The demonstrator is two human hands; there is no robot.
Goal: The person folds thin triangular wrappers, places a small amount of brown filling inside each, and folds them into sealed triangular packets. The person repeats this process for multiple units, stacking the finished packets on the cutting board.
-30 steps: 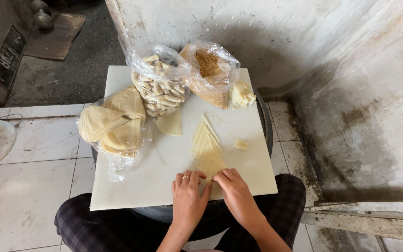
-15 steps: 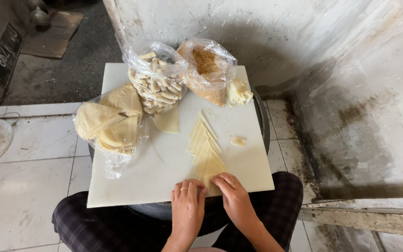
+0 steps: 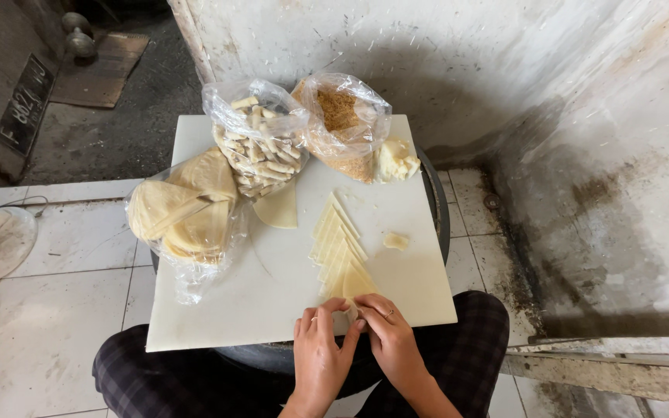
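I see a small piece of dough (image 3: 352, 308) at the near edge of the white board (image 3: 218, 302), pinched between both hands: my left hand (image 3: 323, 337) curls its fingertips around it from one side, my right hand (image 3: 389, 337) closes thumb and fingers on it from the other, so the piece can be folded close to the body. Just beyond, a fanned row of dough triangles (image 3: 338, 248) sits within easy reach. Farther back stand a bag of round wrappers (image 3: 183, 205), a bag of finished rolls (image 3: 261, 147) and a bag of brown filling (image 3: 342, 124), grouped at the board's far side, leaving the middle for working.
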